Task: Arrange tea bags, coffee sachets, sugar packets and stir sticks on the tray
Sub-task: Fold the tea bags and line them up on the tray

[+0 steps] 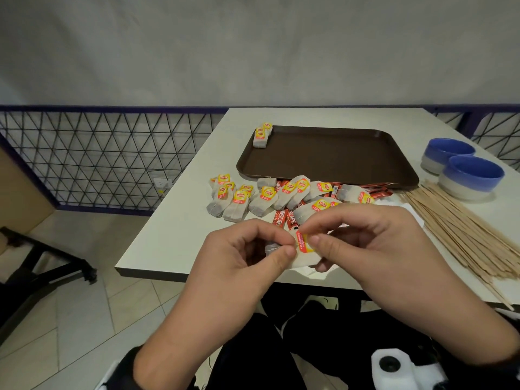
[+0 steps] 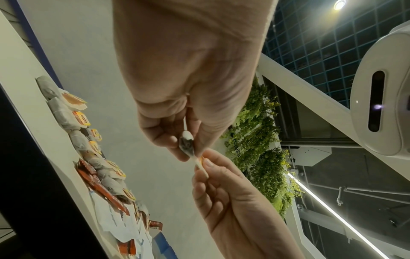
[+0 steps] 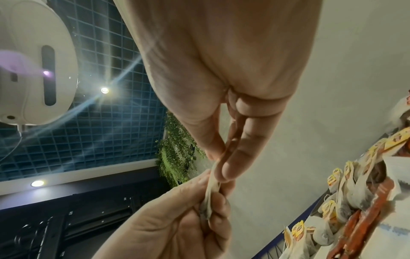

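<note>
Held tea bag (image 1: 302, 250): above the near edge of the surface (image 1: 174, 220), between the two hands; its yellow-and-red tag faces up.
Left hand (image 1: 242, 266): fingers (image 1: 281, 256) curled, thumb and forefinger pinching the pouch end of the held tea bag; the dark-filled pouch shows between them in the left wrist view.
Right hand (image 1: 374, 246): thumb and forefinger closed on the tag end of the same tea bag, the other fingers loosely bent beneath it.
Tray (image 1: 394, 153): brown, rectangular, on the far half of the surface, beyond both hands.
Tea bags on tray (image 1: 262, 135): a small stack at the far left corner of the tray.
Loose tea bags (image 1: 239, 199): a scattered heap on the surface between the tray and the hands, well apart from the fingers.
Coffee sachets (image 1: 284, 218): red, mixed in and partly buried under the loose tea bags.
Sugar packets (image 1: 413, 211): white, mostly hidden behind the right hand; count cannot be told.
Stir sticks (image 1: 461, 235): a wooden bundle fanned on the surface right of the right hand.
Bowls (image 1: 470, 175): two blue-and-white ones, right of the tray, touching each other.
</note>
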The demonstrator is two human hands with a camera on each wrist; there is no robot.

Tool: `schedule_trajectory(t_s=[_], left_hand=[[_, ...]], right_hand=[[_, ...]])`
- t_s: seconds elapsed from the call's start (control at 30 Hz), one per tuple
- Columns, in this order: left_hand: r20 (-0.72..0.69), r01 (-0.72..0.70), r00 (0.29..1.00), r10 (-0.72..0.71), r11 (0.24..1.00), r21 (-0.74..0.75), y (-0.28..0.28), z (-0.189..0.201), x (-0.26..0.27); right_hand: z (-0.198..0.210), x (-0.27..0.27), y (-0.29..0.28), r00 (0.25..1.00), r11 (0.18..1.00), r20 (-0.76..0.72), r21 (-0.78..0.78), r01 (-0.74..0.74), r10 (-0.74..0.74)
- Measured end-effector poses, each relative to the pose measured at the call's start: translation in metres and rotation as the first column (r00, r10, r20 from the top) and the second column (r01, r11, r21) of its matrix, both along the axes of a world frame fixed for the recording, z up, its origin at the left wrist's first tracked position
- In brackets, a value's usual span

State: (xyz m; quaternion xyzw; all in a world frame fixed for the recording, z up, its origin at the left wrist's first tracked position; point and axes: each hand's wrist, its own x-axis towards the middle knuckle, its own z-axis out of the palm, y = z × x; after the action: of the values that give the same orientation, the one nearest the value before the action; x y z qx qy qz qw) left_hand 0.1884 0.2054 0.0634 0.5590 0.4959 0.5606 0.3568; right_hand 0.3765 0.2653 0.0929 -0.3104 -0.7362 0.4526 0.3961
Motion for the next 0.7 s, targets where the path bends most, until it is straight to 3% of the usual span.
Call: schedule_trajectory(t_s=[0.33,0.57,0.7], left_hand=[[-0.004,0.004,1.000,-0.004,1.000,0.011,0.0022,-0.0019,0.0008],[-0.011,0.021,1.000,-0.021,1.000,0.002,0.0006,-0.0013,0.0010],[-0.022,0.015,1.000,-0.016,0.998,-0.060,0.0010,-0.0009,0.0005]], right_hand=[[-0.0007,-0.0025,-0.0018,0.999,0.997,0.043,0.066,0.031,-0.034],[-0.0016,-0.0082,-0.0025,0.999,0.999,0.013,0.000,0.043,-0.043],[-0.0033,-0.0088,-0.0011,0.997,0.998,0.065,0.031,0.050,-0.052]])
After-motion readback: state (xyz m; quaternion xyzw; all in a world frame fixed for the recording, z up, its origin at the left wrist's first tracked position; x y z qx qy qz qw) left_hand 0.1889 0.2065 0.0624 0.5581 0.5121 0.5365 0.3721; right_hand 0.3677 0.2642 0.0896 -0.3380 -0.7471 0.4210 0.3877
